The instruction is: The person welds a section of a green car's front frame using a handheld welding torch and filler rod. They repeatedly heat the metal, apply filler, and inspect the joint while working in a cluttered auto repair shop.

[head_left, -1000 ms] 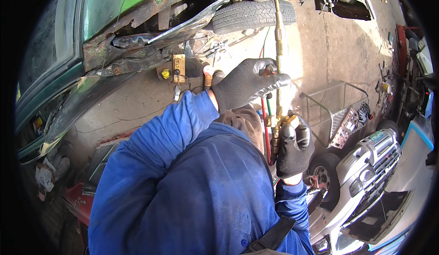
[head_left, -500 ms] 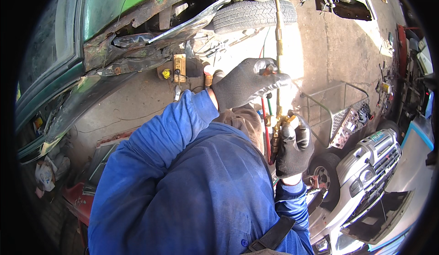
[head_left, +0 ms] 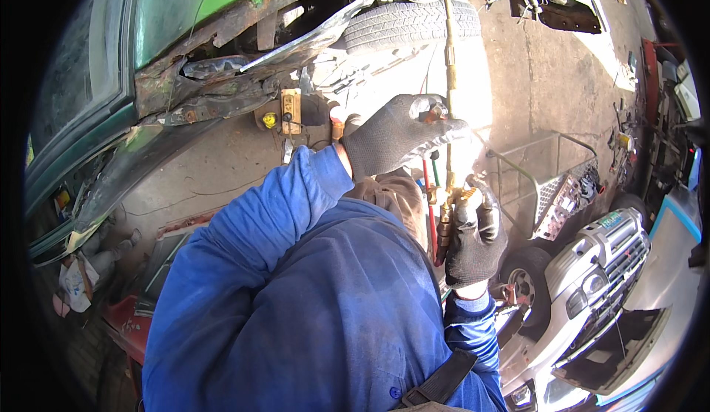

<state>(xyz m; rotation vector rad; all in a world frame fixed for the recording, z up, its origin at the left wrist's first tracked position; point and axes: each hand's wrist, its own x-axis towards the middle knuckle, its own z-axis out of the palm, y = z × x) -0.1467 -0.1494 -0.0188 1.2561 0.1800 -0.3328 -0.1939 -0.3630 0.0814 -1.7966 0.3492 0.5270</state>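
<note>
A long brass cutting torch (head_left: 452,79) runs away from me, its bent tip by the torn metal of the green vehicle. My gloved right hand (head_left: 475,234) is closed at the torch's rear, thumb and forefinger on a brass valve knob (head_left: 468,193). Red hose (head_left: 432,223) and green hose (head_left: 435,166) show beside the torch body. My gloved left hand (head_left: 403,134) is curled next to the torch tube, fingers closed. Something small, glossy and reddish-brown shows at its fingers; its kind I cannot make out.
A rusty green vehicle body (head_left: 214,105) stands at the left, a loose tyre (head_left: 414,26) ahead. On the right are a metal-frame cart (head_left: 536,179) and a silver vehicle front (head_left: 592,279). A wooden block (head_left: 291,111) with fittings lies left of my hand.
Both hands and the torch hold their places. At the far left, a greyish shape like a leg and shoe has come into view near the white bag.
</note>
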